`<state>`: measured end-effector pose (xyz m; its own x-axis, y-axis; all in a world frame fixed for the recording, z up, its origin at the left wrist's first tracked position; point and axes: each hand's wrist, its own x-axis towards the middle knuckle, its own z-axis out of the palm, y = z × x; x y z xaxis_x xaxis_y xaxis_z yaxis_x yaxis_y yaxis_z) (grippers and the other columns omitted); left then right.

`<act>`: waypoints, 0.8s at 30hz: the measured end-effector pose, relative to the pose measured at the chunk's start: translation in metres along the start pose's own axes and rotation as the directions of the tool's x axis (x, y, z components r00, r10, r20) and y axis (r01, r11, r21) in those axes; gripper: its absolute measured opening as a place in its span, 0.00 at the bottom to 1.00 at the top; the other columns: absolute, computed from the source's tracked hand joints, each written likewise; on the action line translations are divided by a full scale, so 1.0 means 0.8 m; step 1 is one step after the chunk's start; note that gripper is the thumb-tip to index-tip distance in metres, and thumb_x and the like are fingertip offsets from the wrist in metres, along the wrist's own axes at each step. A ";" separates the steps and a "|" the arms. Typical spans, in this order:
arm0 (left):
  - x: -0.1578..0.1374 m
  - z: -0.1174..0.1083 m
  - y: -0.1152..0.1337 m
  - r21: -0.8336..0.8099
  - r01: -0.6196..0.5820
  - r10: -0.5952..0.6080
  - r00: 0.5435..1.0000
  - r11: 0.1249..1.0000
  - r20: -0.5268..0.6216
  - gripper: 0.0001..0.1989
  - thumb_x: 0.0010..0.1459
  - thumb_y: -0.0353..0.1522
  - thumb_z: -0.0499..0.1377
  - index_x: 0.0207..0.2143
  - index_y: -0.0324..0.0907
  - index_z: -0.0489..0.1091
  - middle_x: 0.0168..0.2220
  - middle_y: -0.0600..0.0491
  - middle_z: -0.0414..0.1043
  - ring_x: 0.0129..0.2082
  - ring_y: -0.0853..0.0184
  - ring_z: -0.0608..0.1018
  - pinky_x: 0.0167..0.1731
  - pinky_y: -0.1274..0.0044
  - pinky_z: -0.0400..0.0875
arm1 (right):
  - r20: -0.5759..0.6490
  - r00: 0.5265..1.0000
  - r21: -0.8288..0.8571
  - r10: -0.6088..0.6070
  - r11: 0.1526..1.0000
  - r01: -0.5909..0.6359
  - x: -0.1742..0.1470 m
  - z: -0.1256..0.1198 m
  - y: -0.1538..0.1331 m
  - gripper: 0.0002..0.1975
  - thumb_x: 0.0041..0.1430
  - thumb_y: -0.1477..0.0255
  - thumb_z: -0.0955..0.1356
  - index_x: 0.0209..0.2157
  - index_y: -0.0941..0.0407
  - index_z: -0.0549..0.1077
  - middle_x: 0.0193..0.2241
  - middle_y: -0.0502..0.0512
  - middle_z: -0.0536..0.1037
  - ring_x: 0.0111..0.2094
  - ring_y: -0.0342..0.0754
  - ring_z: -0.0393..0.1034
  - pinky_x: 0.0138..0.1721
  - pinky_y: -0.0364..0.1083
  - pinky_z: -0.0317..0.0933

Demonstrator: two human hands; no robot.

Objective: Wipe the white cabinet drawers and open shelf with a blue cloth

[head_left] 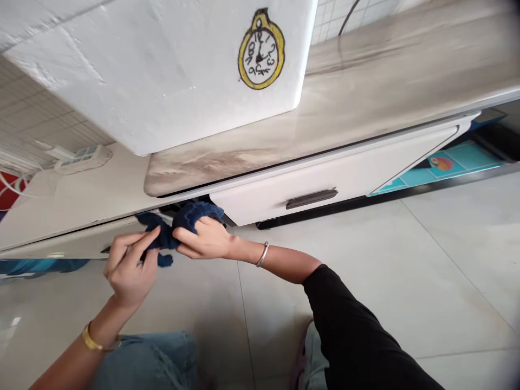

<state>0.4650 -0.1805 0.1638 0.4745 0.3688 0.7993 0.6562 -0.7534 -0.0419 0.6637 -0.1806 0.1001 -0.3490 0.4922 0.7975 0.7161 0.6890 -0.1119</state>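
Note:
A dark blue cloth [197, 215] hangs bunched between my two hands, just in front of the cabinet's front edge. My left hand [134, 265] pinches its left part between thumb and fingers, and a loose corner dangles below. My right hand [209, 238] is closed around the thicker, wadded part of the cloth. Behind the cloth there is a dark gap in the cabinet front, mostly hidden by the cloth and hands.
A white box [182, 81] with a drawn yellow clock stands on the marbled countertop [227, 165]. To the right is a white drawer front [345, 179] with a dark handle [311, 198]. A white power strip [83, 160] lies at left. Pale floor tiles [365, 260] spread below.

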 end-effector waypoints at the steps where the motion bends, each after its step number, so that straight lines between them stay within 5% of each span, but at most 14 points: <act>1: -0.006 0.000 0.015 -0.013 0.003 -0.003 1.000 1.000 0.019 0.28 0.57 0.26 0.66 0.57 0.58 0.74 0.39 0.54 0.77 0.35 0.64 0.81 0.36 0.70 0.78 | -0.037 0.998 0.019 -0.041 0.999 0.042 -0.017 0.001 0.005 0.15 0.72 0.60 0.62 0.47 0.53 0.74 0.35 0.54 0.76 0.34 0.48 0.67 0.34 0.46 0.59; 4: -0.016 0.027 0.067 -0.094 0.070 -0.065 0.997 0.993 0.049 0.24 0.58 0.26 0.66 0.56 0.47 0.72 0.40 0.50 0.75 0.39 0.62 0.80 0.40 0.70 0.77 | -0.167 0.980 0.045 -0.110 0.992 0.119 -0.064 -0.013 0.031 0.14 0.68 0.59 0.66 0.44 0.54 0.75 0.37 0.56 0.78 0.37 0.47 0.70 0.38 0.47 0.64; 9: -0.014 0.120 0.147 -0.316 0.214 -0.248 0.966 0.924 -0.070 0.25 0.62 0.27 0.61 0.61 0.44 0.64 0.42 0.50 0.69 0.38 0.66 0.75 0.35 0.75 0.74 | -0.329 0.944 -0.064 -0.010 0.998 -0.012 -0.113 -0.071 0.088 0.11 0.62 0.61 0.71 0.36 0.54 0.78 0.25 0.50 0.74 0.28 0.44 0.68 0.39 0.47 0.69; 13: 0.004 0.163 0.193 -0.371 0.157 -0.221 0.966 0.915 -0.137 0.28 0.64 0.28 0.62 0.65 0.44 0.62 0.40 0.50 0.69 0.37 0.67 0.73 0.36 0.76 0.73 | -0.193 0.979 -0.103 0.072 0.990 -0.093 -0.139 -0.106 0.126 0.12 0.61 0.59 0.72 0.31 0.52 0.79 0.25 0.50 0.75 0.27 0.43 0.68 0.34 0.43 0.69; 17: 0.029 0.162 0.211 -0.496 0.294 -0.304 0.951 0.817 0.064 0.16 0.64 0.30 0.63 0.54 0.44 0.70 0.29 0.58 0.65 0.26 0.73 0.69 0.31 0.80 0.69 | -0.108 0.984 -0.171 0.143 0.972 -0.160 -0.158 -0.114 0.157 0.12 0.62 0.59 0.69 0.30 0.50 0.80 0.21 0.47 0.72 0.23 0.42 0.65 0.31 0.43 0.68; 20: 0.043 0.149 0.212 -0.607 0.510 -0.379 0.860 0.609 0.342 0.12 0.59 0.36 0.68 0.43 0.45 0.71 0.21 0.64 0.59 0.19 0.76 0.63 0.25 0.82 0.63 | -0.272 0.945 -0.225 0.181 0.943 -0.245 -0.168 -0.116 0.174 0.15 0.58 0.56 0.68 0.33 0.52 0.81 0.23 0.49 0.73 0.25 0.44 0.68 0.32 0.45 0.70; 22: 0.050 0.142 0.214 -0.626 0.667 -0.368 0.745 0.404 0.556 0.14 0.58 0.39 0.69 0.39 0.45 0.69 0.17 0.66 0.58 0.17 0.77 0.63 0.23 0.82 0.62 | -0.366 0.911 -0.246 0.191 0.924 -0.292 -0.174 -0.118 0.179 0.17 0.56 0.55 0.68 0.33 0.53 0.81 0.23 0.50 0.73 0.26 0.46 0.69 0.32 0.47 0.71; 24: 0.054 0.140 0.215 -0.589 0.794 -0.291 0.604 0.147 0.742 0.17 0.60 0.43 0.68 0.42 0.45 0.66 0.16 0.65 0.64 0.15 0.75 0.67 0.20 0.83 0.62 | -0.334 0.909 -0.237 0.251 0.911 -0.338 -0.182 -0.120 0.180 0.17 0.54 0.54 0.69 0.31 0.53 0.80 0.22 0.51 0.73 0.27 0.47 0.69 0.31 0.47 0.71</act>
<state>0.6643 -0.2334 0.1236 0.5308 0.8460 0.0505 0.1279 -0.1389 0.9820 0.8756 -0.2046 0.0248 0.0643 0.4424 0.8945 0.9136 0.3346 -0.2312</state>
